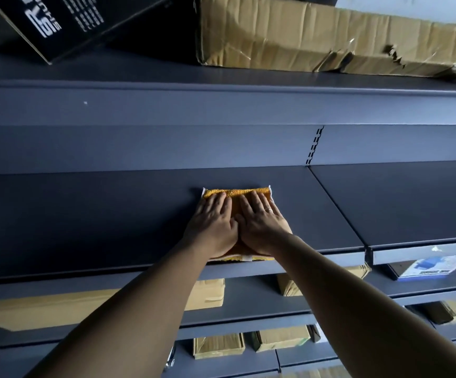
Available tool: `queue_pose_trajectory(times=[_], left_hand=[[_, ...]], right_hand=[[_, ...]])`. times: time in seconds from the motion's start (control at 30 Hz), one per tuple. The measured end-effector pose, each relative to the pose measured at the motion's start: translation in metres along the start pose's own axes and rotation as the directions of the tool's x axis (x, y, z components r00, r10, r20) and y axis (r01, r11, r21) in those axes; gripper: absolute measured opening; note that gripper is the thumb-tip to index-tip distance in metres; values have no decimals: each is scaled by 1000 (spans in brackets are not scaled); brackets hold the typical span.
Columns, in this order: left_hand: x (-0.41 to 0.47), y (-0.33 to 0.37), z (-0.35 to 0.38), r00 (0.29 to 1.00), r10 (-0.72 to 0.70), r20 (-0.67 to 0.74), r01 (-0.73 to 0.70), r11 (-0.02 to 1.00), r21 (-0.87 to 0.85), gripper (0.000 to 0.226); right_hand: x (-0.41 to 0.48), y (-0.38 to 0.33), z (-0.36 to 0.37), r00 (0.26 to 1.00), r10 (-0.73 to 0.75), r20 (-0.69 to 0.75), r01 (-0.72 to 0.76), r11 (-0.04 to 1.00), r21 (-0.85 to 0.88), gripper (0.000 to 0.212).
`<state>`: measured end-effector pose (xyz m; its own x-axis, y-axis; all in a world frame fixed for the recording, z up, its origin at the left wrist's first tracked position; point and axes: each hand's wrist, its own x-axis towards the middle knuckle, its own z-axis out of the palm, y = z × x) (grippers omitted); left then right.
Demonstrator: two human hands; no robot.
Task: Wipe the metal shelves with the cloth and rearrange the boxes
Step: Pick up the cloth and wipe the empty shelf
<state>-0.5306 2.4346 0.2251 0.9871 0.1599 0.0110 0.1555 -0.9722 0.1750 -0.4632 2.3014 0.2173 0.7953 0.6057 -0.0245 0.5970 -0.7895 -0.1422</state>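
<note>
Middle shelf [85, 214]: dark grey metal, running across our view in two panels that meet at a seam on the right.
Cloth [237, 192]: yellow-orange terry with a white border, folded into a pad. We find it lying flat on the left panel of the middle shelf, near the seam, with its near edge at the front lip.
Left hand [212, 223]: palm down on the cloth, fingers straight and close together, clasping nothing. We read it as pressing flat.
Right hand [263, 222]: just beside the left hand, the two thumbs touching. Its fingers are likewise stretched out flat on the cloth and grip nothing. A ring [268, 210] shows on one finger.
Forearms [145, 304]: bare, rising from the lower corners of our view and converging at the cloth.
Slotted upright [314, 145]: set in the back wall directly above the seam.
Top shelf [221, 87]: bears two boxes side by side.
Black box [44, 20]: white lettering, tilted, at our upper left.
Crumpled carton [317, 34]: long and brown, its right end torn and hung with clear tape.
Lower shelves [248, 298]: two tiers visible beneath the forearms.
Brown cartons [207, 294]: several, lying flat on both lower tiers. We cannot count those hidden by the forearms.
Blue-and-white box [437, 266]: on the tier just below the middle shelf, at far right.
</note>
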Motion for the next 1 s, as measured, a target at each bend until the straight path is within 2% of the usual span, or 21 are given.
queue_pose_trajectory(times=[0.07,0.17,0.23,0.4,0.63,0.73,0.83,1.0], left_hand=[[14,-2,-1,1000,2,4,-2,1000,3,63],[42,-7,-2,1000,-15,6,15,1000,1,62],[61,-12,-2,1000,-27,13,27,1000,10,62],[102,-21,-4,999,-30,23,29,999,21,63],[113,-27,1,1000,-14,-4,14,1000,5,64],[112,-27,-2,1000,-7,7,7,1000,5,64],[110,-29,-3,1000,4,21,-4,1000,-10,62],[101,-53,-10,999,45,21,-44,999,-32,60]], right_hand=[[17,5,1,1000,-3,-1,3,1000,6,72],[47,14,3,999,-32,-43,32,999,9,97],[71,21,5,998,-35,-53,35,999,0,102],[120,36,13,997,-65,-44,64,998,-23,99],[118,32,2,993,-28,-114,34,998,49,88],[115,30,-2,996,-23,-90,28,999,45,88],[114,27,-4,999,-9,-49,9,1000,-3,69],[117,1,-2,999,37,-25,-38,999,-12,66]])
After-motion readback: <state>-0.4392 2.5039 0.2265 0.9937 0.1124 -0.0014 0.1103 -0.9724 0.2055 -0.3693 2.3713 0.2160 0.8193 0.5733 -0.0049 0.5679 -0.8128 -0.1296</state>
